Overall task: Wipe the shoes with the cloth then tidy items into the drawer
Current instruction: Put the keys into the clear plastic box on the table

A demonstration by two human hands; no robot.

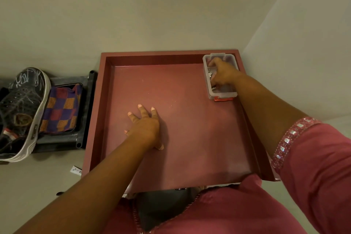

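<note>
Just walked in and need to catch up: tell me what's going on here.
A person leans over an open dark red wooden drawer. Their left hand rests flat, fingers spread, on the drawer's bare floor. Their right hand reaches into a small clear plastic box in the drawer's far right corner; what it grasps is unclear. To the left, outside the drawer, a black sneaker with a white sole and a checkered purple, orange and red cloth lie on a dark tray.

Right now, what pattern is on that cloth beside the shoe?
Purple, orange and red checks on the cloth, seen in the head view.
</note>
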